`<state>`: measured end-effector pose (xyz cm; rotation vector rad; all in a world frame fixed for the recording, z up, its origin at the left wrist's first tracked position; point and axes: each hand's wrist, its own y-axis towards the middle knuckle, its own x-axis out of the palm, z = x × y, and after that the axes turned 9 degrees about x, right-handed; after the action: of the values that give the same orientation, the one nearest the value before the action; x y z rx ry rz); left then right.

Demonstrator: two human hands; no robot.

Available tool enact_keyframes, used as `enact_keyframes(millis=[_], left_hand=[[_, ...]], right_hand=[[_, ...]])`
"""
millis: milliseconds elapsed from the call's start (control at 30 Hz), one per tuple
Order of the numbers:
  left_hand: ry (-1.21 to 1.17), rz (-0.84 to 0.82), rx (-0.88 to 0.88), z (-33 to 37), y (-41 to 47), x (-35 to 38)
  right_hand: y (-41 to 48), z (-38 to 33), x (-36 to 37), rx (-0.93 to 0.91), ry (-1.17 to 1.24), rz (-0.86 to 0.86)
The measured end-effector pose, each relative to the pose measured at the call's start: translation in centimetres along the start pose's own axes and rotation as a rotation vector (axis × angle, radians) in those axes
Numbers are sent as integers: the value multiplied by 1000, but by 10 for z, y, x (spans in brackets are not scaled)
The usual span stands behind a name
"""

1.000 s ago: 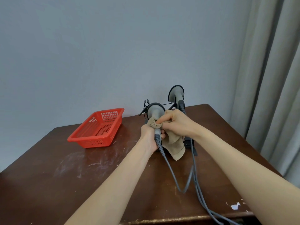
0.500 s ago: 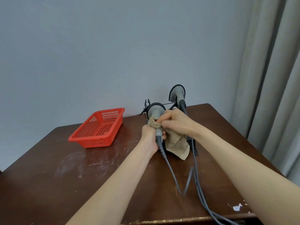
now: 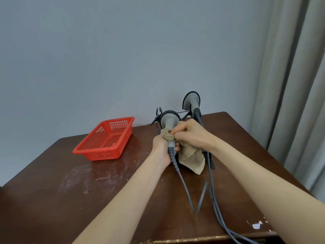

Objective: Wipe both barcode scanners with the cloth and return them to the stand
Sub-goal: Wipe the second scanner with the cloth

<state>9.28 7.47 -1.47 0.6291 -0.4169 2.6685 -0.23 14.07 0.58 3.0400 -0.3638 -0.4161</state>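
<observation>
At the neck of the near scanner (image 3: 169, 121), your right hand (image 3: 190, 133) pinches the cloth (image 3: 191, 158) against the grey body, fingers pressed together, while your left hand (image 3: 162, 148) is wrapped shut around the handle just below. That scanner's long axis runs up and away from you, head towards the stand (image 3: 209, 155), cable (image 3: 186, 189) trailing back. The second scanner (image 3: 191, 101) sits in the stand, just behind your right hand, which is nearer it. Since a second ago, the cloth's loose tail has swung out towards the stand; your grip has barely shifted.
</observation>
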Motion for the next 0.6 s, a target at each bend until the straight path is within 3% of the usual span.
enact_keyframes(millis=[300, 400, 600], left_hand=[[-194, -146, -140, -2, -1, -3], [-248, -158, -147, 6, -3, -10], [-229, -93, -102, 12, -10, -7]], right_hand=[[26, 2, -10, 24, -571, 501], [24, 6, -19, 82, -484, 612], [22, 14, -16, -48, -430, 580]])
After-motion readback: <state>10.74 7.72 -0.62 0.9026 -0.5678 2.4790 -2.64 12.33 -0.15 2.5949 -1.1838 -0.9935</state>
